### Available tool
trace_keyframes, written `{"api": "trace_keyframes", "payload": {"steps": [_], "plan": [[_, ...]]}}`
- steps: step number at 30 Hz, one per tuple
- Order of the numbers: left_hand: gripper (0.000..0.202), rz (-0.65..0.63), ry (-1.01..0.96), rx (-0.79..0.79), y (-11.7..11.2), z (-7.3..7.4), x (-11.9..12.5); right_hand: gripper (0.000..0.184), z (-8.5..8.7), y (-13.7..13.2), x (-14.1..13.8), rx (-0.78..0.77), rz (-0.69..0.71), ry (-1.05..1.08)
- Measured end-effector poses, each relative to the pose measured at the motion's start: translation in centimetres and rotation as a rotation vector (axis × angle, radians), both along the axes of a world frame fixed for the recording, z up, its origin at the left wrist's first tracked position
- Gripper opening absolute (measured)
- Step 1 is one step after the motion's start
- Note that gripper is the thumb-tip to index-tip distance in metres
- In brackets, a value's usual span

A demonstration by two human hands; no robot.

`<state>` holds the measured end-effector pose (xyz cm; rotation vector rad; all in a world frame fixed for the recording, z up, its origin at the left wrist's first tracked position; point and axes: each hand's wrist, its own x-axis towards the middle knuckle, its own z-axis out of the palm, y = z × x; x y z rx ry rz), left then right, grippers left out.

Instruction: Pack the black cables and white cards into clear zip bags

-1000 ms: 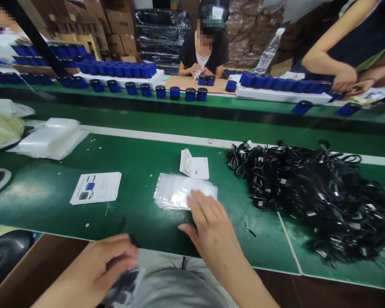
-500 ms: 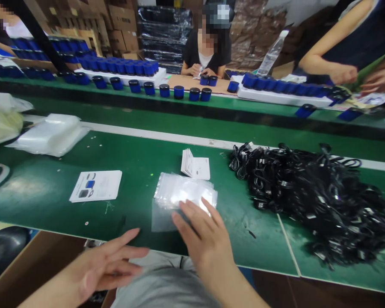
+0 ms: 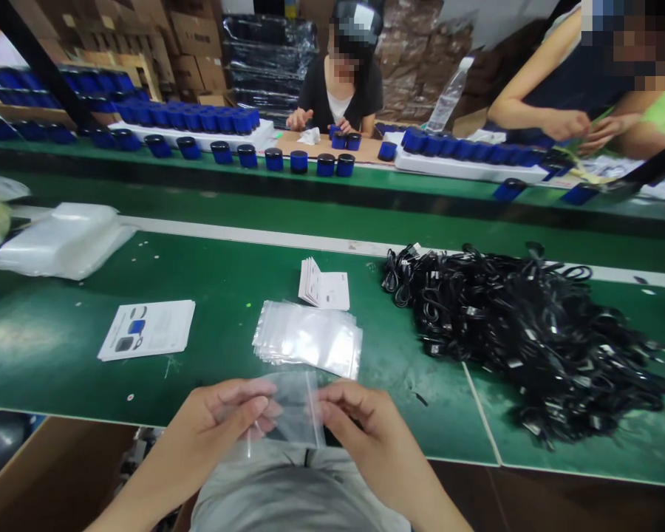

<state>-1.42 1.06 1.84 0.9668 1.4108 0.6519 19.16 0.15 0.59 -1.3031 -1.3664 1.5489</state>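
1 green bench (image 3: 210, 273), running L–R across the view. 1 co-worker (image 3: 338, 111) opp., dark cap & top; no. of people at far rt unclear, arms overlap. 1 big heap of blk cables (image 3: 510, 332) on rt part of bench, too tangled to count. 1 row of blue jars (image 3: 274, 159), blk tops, along far green ledge: 8 clear ones mid-row, those further L blurred. 1 white plastic-wrapped pack (image 3: 69, 240), far L on bench.

2 hands, both gripping: L hand (image 3: 227, 414), grip closed, thumb & fingers pinching L end of the clear bag (image 3: 293, 410); R hand (image 3: 366, 417), grip closed likewise on its rt edge.

1 bag stack (image 3: 304, 336), lying flat ctr, bags slightly fanned, can't count; long axis approx L–R. 1 leaflet pile (image 3: 160, 329), flat, L of bag stack & well apart, sheets uncountable; pics on top sheet.

Clear bag: 1 held, up over near edge of bench, just in front of bag stack, approx. level. Long axis approx L–R, hand to hand; ribbed strip end pts rt, strip itself running fore–aft by R fingertips. L end partly hidden by fingers.

1 set of folded leaflets (image 3: 332, 288), just behind bag stack, part standing, part flat; exact no. unclear.
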Motion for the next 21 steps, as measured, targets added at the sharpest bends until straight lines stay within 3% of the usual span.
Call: {"api": "trace_keyframes", "payload": {"steps": [5, 9, 14, 15, 17, 19, 21], "plan": [[0.026, 0.006, 0.069, 0.053, 0.2, -0.4, -0.1, 0.026, 0.5, 0.1, -0.2, -0.016, -0.072, 0.03], [0.031, -0.125, 0.121, 0.093, 0.4, -1.0, -0.6, 0.015, 0.3, 0.1, -0.1, 0.038, -0.017, -0.104], [0.034, 0.092, 0.555, 0.672, -0.3, -0.7, -1.0, 0.017, -0.1, 0.2, -0.3, 0.124, -0.077, -0.225], [0.029, 0.074, 0.592, 0.728, -0.6, -0.6, -0.9, 0.017, -0.2, 0.2, -0.5, 0.123, -0.091, -0.227], [0.019, -0.089, 0.537, 0.659, -1.1, -0.2, -0.2, 0.017, -0.4, 0.2, -1.1, 0.098, -0.103, -0.204], [0.019, -0.235, 0.423, 0.483, -1.4, 0.1, 0.7, 0.018, -0.5, 0.1, -1.7, 0.086, -0.102, -0.174], [0.024, -0.272, 0.361, 0.353, -1.4, 0.1, 1.5, 0.018, -0.6, 0.0, -2.4, 0.092, -0.091, -0.153]]}}
